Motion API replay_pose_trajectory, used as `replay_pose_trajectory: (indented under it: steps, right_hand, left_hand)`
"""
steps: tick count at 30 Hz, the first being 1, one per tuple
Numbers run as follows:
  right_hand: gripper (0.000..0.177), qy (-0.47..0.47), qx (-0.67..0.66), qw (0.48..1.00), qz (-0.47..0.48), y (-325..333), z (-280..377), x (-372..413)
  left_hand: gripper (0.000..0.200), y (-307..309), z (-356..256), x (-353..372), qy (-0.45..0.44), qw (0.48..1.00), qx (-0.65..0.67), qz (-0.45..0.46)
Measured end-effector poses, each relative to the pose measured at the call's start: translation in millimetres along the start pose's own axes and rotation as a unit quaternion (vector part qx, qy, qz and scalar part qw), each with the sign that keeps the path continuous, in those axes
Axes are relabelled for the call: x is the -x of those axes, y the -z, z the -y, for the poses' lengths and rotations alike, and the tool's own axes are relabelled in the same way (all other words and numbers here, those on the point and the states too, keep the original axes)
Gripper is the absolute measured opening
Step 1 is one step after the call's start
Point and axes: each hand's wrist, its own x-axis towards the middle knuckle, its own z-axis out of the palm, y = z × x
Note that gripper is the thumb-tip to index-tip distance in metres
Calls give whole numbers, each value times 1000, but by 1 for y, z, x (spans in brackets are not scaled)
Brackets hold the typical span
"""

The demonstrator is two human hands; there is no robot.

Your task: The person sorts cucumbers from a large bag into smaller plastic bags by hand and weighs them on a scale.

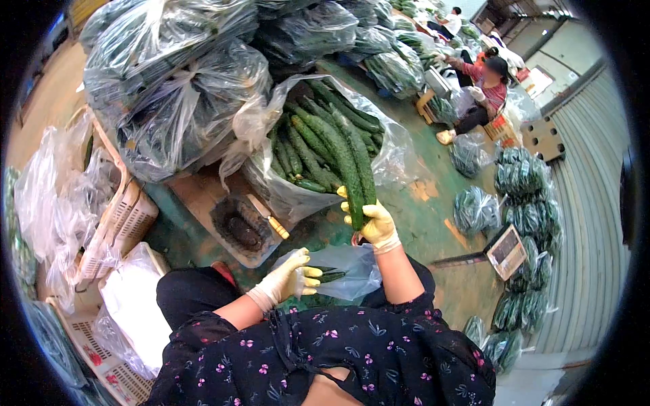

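My right hand (376,224), in a pale yellow glove, is closed around the lower ends of two long green cucumbers (353,172). Their upper parts lie over a heap of cucumbers (311,143) in a large open clear plastic sack (396,152). My left hand (292,276), gloved the same way, grips the left side of a small clear plastic bag (349,271) above my lap. Dark green tips of cucumbers show inside this bag near my left fingers. The bag's right end reaches under my right wrist.
A knife (276,225) with a yellow handle rests on a dirty grey tub (233,230). Full plastic sacks (183,101) pile up at the upper left. A scale (504,254) and bagged cucumbers (531,223) stand at right. Another person (489,91) sits farther back.
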Motion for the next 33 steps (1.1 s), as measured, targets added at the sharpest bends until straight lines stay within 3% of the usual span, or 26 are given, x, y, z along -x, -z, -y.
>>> replay_pose_trajectory:
  steps: [2, 3, 4, 6, 7, 11, 14, 15, 16, 20, 24, 26, 28, 30, 32, 33]
  right_hand:
    - [62, 71, 59, 995, -36, -18, 0, 22]
    - [75, 83, 80, 993, -16, -22, 0, 29]
    - [75, 87, 79, 993, -19, -28, -1, 34]
    - [91, 45, 7, 994, 103, -42, -9, 46]
    - [102, -29, 9, 993, 116, -28, -8, 42]
    - [70, -70, 7, 996, 47, -5, -31, 37]
    - [73, -16, 32, 999, 4, -6, -54, 50]
    - [77, -8, 53, 999, -1, -6, -71, 60]
    - [80, -22, 65, 998, -13, -7, -76, 66]
    - [82, -33, 56, 998, -27, 7, -88, 78]
    - [83, -16, 135, 989, -51, 26, -96, 81]
    - [81, -23, 257, 965, -57, 40, -100, 80]
    - [75, -79, 419, 905, -15, 73, -122, 79]
    - [73, -71, 724, 685, 38, 117, -132, 84]
    - [83, -338, 806, 483, -57, 110, -102, 89]
    - [86, -349, 809, 466, -87, 124, -103, 98]
  left_hand:
    - [44, 5, 0, 0, -3, 1000, 9, 26]
    - [45, 6, 1, 0, -7, 1000, -4, 10]
    - [50, 8, 1, 0, -7, 1000, -13, 12]
    - [55, 12, 1, 2, -9, 999, -30, 25]
    - [57, 12, 2, 2, -7, 999, -33, 27]
    - [58, 11, -2, 4, -3, 999, -42, 21]
    - [60, 22, -3, 1, -26, 997, -74, -25]
    - [63, 23, -7, 2, -29, 991, -83, -104]
    - [66, 28, -7, 0, -26, 987, -110, -115]
    - [69, 24, -4, -2, -18, 981, -154, -116]
    - [72, 30, -7, -1, -5, 975, -181, -132]
    - [65, 20, -7, 4, -12, 976, -168, -134]
    - [56, 32, -7, -4, -16, 995, -68, -75]
    - [51, 27, -8, 1, -24, 992, -63, -106]
    - [51, 31, -21, 6, -101, 983, -63, -138]
    - [50, 31, -19, 5, -110, 981, -42, -154]
